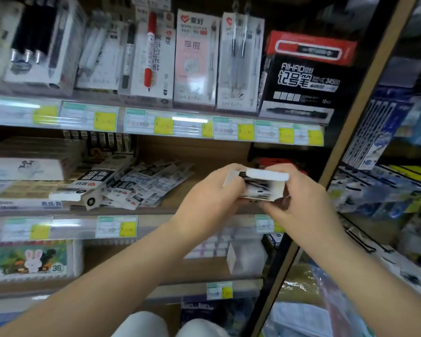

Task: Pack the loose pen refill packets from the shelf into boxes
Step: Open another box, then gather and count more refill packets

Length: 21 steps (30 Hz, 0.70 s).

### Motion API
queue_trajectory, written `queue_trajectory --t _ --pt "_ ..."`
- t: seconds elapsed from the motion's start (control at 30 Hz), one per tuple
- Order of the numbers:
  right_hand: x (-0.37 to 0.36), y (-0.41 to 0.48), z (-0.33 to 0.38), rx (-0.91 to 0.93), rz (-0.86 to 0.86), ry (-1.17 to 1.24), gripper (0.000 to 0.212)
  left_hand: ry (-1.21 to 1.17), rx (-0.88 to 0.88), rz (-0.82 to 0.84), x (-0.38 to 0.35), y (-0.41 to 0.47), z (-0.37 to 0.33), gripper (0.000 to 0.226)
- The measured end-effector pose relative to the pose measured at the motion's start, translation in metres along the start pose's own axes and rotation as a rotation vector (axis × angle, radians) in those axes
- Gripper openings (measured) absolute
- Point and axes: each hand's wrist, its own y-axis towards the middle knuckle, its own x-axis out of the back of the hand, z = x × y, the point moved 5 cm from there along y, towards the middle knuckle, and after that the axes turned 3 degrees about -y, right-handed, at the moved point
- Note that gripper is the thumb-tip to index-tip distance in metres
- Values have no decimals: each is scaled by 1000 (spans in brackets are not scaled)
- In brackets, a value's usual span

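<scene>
Packets (255, 189) look to be going into the small white box (269, 175) as one stack. The sound way to finish, I would judge, is to square the edges, keep the flap lifted clear and slide the stack in level, so no corner catches on the lip. The left hand (204, 190) is curled round the box's near end, fingers bent over the stack where it enters. Blur hides whether they press the packets or only the card. The right hand (299, 198) grips the far side, fingers wrapped under and thumb on top, steadying it. The box is held in the air in front of the middle shelf (178, 201). The remaining loose packets (146, 183) lie heaped on that shelf to the left, touching a second box (93, 189) that lies on its side.
</scene>
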Motion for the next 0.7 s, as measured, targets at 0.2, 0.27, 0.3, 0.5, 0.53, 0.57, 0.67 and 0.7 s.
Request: queue_trajectory --t 0.2,0.27,0.3,0.5,0.53,0.57,0.67,0.7 --pt "-59 14 -30 52 8 -90 38 95 68 99 -34 4 34 48" --pt "-76 18 -36 67 38 -145 38 106 133 182 -45 -2 47 59" --pt "-83 19 -39 72 52 -176 38 137 154 222 -49 -6 54 63" --pt "-117 19 -59 -40 96 -196 45 210 188 317 -35 -35 67 43" --pt "-119 20 -61 -49 84 -170 48 218 197 287 -25 -40 71 40" --pt "-120 21 -63 -57 79 -153 51 246 214 249 -13 -42 76 38" --pt "-129 27 -64 -85 198 -129 63 354 347 117 30 -46 103 37" --pt "-133 29 -63 -85 273 -130 68 380 404 76 44 -46 113 38"
